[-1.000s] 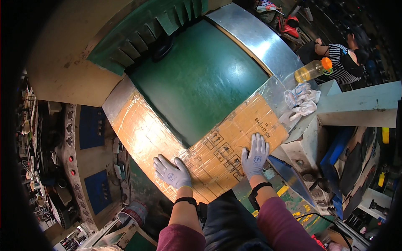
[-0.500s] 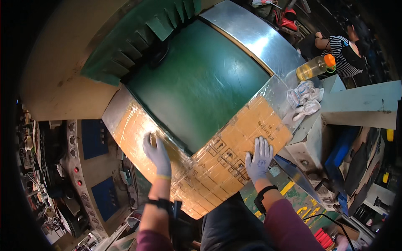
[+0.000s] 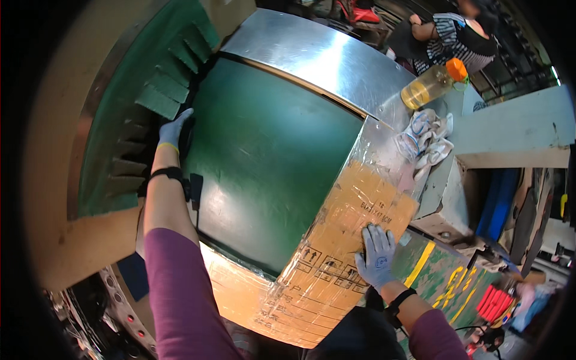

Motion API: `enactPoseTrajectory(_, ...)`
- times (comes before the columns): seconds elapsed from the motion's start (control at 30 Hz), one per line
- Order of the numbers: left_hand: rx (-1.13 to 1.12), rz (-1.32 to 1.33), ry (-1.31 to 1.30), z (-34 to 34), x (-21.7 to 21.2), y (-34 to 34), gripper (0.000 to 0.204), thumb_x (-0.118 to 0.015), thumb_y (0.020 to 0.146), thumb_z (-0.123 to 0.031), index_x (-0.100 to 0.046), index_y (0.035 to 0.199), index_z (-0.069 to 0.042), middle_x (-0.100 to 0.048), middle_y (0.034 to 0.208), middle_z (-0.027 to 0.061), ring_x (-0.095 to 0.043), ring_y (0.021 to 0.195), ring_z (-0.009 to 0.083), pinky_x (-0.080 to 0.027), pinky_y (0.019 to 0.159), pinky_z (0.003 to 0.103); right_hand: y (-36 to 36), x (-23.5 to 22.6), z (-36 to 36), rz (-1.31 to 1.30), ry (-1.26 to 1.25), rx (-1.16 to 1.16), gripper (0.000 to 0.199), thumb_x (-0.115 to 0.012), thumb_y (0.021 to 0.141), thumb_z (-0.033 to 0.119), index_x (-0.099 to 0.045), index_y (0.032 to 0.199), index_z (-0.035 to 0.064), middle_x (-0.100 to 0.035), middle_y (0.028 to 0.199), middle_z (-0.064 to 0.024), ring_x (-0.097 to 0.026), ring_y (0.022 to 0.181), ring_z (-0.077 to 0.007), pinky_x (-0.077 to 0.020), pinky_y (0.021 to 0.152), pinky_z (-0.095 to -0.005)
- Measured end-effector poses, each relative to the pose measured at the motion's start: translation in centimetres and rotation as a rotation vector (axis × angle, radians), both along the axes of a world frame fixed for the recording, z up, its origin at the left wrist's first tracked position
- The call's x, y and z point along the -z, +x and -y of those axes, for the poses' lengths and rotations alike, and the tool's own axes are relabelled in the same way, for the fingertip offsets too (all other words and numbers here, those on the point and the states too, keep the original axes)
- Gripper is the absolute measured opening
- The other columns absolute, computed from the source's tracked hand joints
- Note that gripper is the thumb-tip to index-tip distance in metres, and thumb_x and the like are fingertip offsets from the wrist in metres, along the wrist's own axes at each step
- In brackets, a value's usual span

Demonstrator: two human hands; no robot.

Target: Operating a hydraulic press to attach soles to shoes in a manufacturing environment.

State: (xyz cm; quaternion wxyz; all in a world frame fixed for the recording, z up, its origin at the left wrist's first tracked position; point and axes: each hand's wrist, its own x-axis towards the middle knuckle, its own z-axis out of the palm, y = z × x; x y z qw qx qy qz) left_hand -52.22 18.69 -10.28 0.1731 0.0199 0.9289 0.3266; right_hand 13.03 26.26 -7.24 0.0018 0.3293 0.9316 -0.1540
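Observation:
My right hand (image 3: 377, 255), in a pale grey glove, lies flat with fingers spread on the taped cardboard (image 3: 336, 240) covering the near edge of the table. My left hand (image 3: 174, 129), gloved alike, reaches far forward to the left edge of the green belt-like surface (image 3: 270, 156). Its visible fingers are stretched out beside the hanging green strip curtain (image 3: 165, 93), and I make out nothing held. A dark shape lies close by the left hand, too shadowed to name.
Bare metal plate (image 3: 312, 51) borders the far side. At the right stand a bottle of yellow liquid with an orange cap (image 3: 429, 87) and crumpled white gloves (image 3: 423, 141). A grey metal beam (image 3: 516, 123) juts in there. Another person (image 3: 450, 42) sits beyond.
My left hand has left the cardboard and stretched forward to the curtain. My right hand stays flat on the cardboard. The view has shifted with my head.

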Motion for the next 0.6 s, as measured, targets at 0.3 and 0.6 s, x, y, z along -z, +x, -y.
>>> enactPoseTrajectory(0.3, -0.094, 0.357, 0.444, -2.3, 0.0, 9.3, 0.072, -0.086, 0.071, -0.034, -0.059, 0.124, 0.007, -0.068, 0.113, 0.0118, -0.065, 0.090, 0.0222, -0.052, 0.084, 0.036, 1.6, -0.8, -1.0, 0.013, -0.008, 0.013, 0.068, -0.064, 0.078, 0.031, -0.048, 0.139, 0.0058, -0.049, 0.142, -0.0144, -0.042, 0.134, -0.0319, -0.0252, 0.113, -0.0527)
enactPoseTrajectory(0.6, 0.656, 0.825, 0.745, 2.4, -14.6, 37.0, 0.063, -0.081, 0.074, -0.011, -0.056, 0.131, -0.001, -0.065, 0.114, 0.0054, -0.061, 0.103, 0.0203, -0.050, 0.093, 0.036, 3.0, -1.4, -0.5, -0.121, -0.005, 0.017, 0.064, -0.062, 0.085, 0.033, -0.046, 0.140, 0.0043, -0.047, 0.146, -0.0153, -0.040, 0.138, -0.0313, -0.0234, 0.116, -0.0524)
